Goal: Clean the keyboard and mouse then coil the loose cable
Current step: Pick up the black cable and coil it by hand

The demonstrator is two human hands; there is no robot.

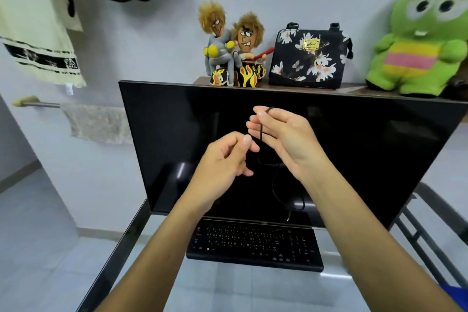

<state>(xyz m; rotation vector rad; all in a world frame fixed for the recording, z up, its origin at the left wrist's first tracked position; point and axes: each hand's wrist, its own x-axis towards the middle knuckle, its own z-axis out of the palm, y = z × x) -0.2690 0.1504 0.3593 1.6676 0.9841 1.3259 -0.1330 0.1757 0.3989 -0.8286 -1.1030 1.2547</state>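
Head view: you're on the coiling step, so keep loops even w/ light tension, feed slack w/ the left & don't kink the black cable (261, 132). Right hand (283, 139) grips a loop at its fingertips, up in front of the monitor (379, 147). Left hand (225, 159), fingers curled, pinches the cable just below. The loose end hangs toward the keyboard (253, 243); mouse not in view.
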